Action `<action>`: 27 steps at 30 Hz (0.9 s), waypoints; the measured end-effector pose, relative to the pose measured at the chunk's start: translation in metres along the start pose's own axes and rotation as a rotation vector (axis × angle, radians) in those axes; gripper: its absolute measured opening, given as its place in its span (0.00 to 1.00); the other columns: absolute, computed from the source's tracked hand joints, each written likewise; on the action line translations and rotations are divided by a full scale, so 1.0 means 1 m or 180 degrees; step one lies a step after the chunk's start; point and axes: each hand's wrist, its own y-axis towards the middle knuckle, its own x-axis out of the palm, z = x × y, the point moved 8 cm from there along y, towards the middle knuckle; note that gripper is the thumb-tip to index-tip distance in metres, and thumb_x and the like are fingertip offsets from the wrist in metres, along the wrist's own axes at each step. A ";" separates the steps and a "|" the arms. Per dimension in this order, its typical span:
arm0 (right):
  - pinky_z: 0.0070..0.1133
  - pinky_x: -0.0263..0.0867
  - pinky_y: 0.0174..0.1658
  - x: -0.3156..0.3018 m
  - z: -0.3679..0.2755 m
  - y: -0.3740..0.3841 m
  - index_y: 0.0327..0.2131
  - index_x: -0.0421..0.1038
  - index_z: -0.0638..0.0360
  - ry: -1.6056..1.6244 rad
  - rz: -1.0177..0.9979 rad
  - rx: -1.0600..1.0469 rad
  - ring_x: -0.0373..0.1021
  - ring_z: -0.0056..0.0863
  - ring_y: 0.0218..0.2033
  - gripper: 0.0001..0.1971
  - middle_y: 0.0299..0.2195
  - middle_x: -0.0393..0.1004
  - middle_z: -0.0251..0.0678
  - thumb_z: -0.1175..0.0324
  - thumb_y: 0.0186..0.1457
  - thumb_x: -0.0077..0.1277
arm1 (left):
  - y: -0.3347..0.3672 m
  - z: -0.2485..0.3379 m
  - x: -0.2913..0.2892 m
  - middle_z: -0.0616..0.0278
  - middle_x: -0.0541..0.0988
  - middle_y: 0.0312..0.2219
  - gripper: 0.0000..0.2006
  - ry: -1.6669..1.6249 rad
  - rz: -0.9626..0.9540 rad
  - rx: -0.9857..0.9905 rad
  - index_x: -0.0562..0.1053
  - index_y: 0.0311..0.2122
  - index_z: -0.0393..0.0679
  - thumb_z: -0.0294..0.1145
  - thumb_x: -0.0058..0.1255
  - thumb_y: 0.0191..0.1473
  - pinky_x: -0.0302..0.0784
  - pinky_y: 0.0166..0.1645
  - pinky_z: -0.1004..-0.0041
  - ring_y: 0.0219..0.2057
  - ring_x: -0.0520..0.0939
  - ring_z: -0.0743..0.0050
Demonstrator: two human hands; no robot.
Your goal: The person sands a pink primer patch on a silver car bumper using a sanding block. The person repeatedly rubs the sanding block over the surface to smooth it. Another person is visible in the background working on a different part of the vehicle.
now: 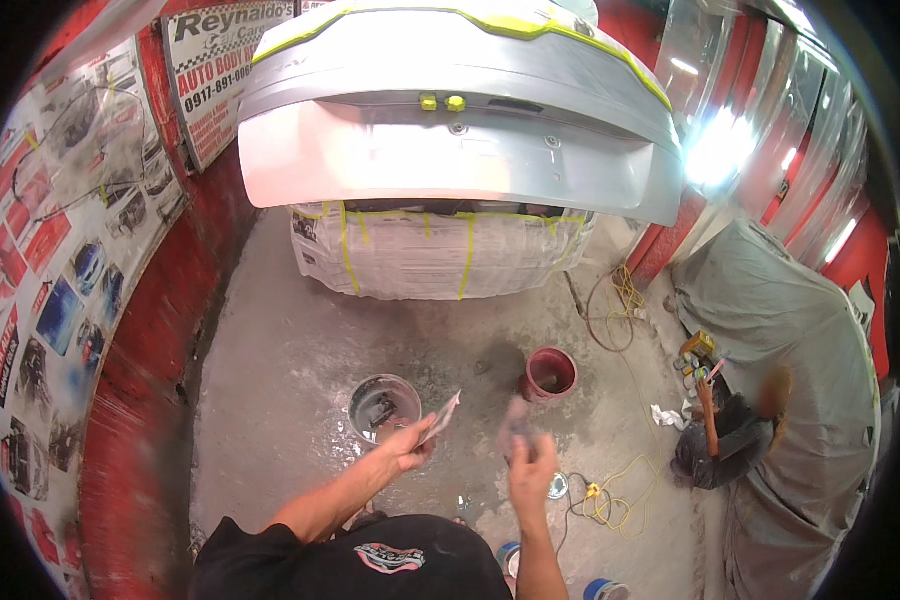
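My left hand is closed on a thin, pale folded sheet, which sticks out up and to the right past the fingers. Its exact kind does not show. My right hand is raised beside it, fingers drawn together around a blurred, pinkish-grey thing that I cannot make out. Just beyond my left hand stands a round grey bucket with dark things and liquid in it. Past my right hand, a dark red bucket stands on the wet floor.
Ahead is a silver car rear with masking paper and yellow tape below. Yellow cables and cans lie at the right. A co-worker crouches beside a grey cover. A red wall runs along the left.
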 end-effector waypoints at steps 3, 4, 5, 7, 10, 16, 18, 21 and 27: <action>0.33 0.68 0.33 0.045 -0.110 -0.019 0.45 0.77 0.59 -0.0356 -0.0511 -0.1988 0.73 0.43 0.32 0.16 0.31 0.72 0.44 0.76 0.49 0.58 | -0.009 -0.029 -0.009 0.66 0.79 0.29 0.11 -0.1185 -0.0866 -0.1320 0.74 0.46 0.40 0.34 0.51 0.64 0.74 0.22 0.78 0.24 0.79 0.80; 0.35 0.67 0.32 0.056 -0.127 -0.024 0.46 0.77 0.58 -0.0146 -0.0734 -0.2372 0.72 0.46 0.30 0.18 0.31 0.71 0.45 0.76 0.48 0.58 | -0.017 -0.031 -0.012 0.69 0.76 0.25 0.13 -0.1288 -0.0555 -0.1211 0.73 0.48 0.38 0.35 0.50 0.64 0.68 0.19 0.80 0.20 0.74 0.83; 0.34 0.68 0.33 0.069 -0.107 -0.012 0.46 0.77 0.58 -0.0171 -0.0848 -0.2072 0.73 0.47 0.31 0.18 0.30 0.72 0.45 0.75 0.49 0.57 | -0.032 -0.035 -0.003 0.71 0.73 0.21 0.15 -0.1398 -0.0272 -0.1115 0.72 0.50 0.36 0.35 0.49 0.64 0.63 0.15 0.82 0.17 0.70 0.86; 0.32 0.69 0.35 0.112 -0.024 0.009 0.47 0.76 0.60 -0.0140 -0.1069 -0.1390 0.74 0.49 0.33 0.17 0.29 0.73 0.45 0.73 0.51 0.57 | -0.061 -0.043 -0.006 0.73 0.70 0.18 0.17 -0.1347 -0.0089 -0.1239 0.71 0.53 0.36 0.35 0.47 0.64 0.57 0.12 0.85 0.14 0.67 0.88; 0.27 0.71 0.38 0.122 0.084 0.037 0.46 0.76 0.64 -0.0221 -0.0754 -0.0040 0.77 0.38 0.34 0.14 0.30 0.79 0.41 0.67 0.59 0.55 | -0.088 -0.019 -0.026 0.75 0.73 0.20 0.18 -0.0564 -0.0897 -0.1437 0.69 0.56 0.40 0.37 0.49 0.64 0.60 0.15 0.84 0.15 0.67 0.89; 0.25 0.72 0.41 0.094 0.100 0.067 0.44 0.77 0.64 0.1415 -0.0677 0.1227 0.76 0.22 0.38 0.16 0.39 0.81 0.34 0.59 0.62 0.56 | -0.110 0.043 -0.010 0.61 0.82 0.40 0.14 0.0846 0.0742 0.1464 0.74 0.49 0.38 0.35 0.56 0.63 0.80 0.40 0.67 0.37 0.83 0.70; 0.26 0.72 0.44 0.071 0.083 0.075 0.47 0.76 0.63 0.2135 -0.0593 0.1538 0.77 0.24 0.39 0.18 0.41 0.81 0.35 0.59 0.62 0.57 | -0.106 0.053 -0.018 0.63 0.82 0.39 0.14 0.1467 0.0797 0.1921 0.74 0.49 0.38 0.35 0.56 0.63 0.78 0.41 0.71 0.36 0.82 0.75; 0.25 0.75 0.44 0.035 0.070 0.084 0.52 0.72 0.65 0.3096 -0.0718 0.1599 0.77 0.26 0.41 0.23 0.44 0.80 0.36 0.56 0.63 0.55 | -0.100 0.052 -0.013 0.67 0.81 0.37 0.13 0.1984 0.0874 0.2081 0.76 0.46 0.36 0.35 0.54 0.64 0.74 0.39 0.76 0.34 0.79 0.81; 0.25 0.76 0.44 -0.008 0.022 0.071 0.52 0.71 0.65 0.3949 -0.0616 0.1504 0.78 0.26 0.39 0.25 0.43 0.80 0.38 0.53 0.63 0.54 | -0.119 0.012 0.059 0.69 0.82 0.32 0.12 0.3848 0.0844 0.2039 0.78 0.43 0.36 0.36 0.52 0.65 0.74 0.34 0.76 0.29 0.79 0.82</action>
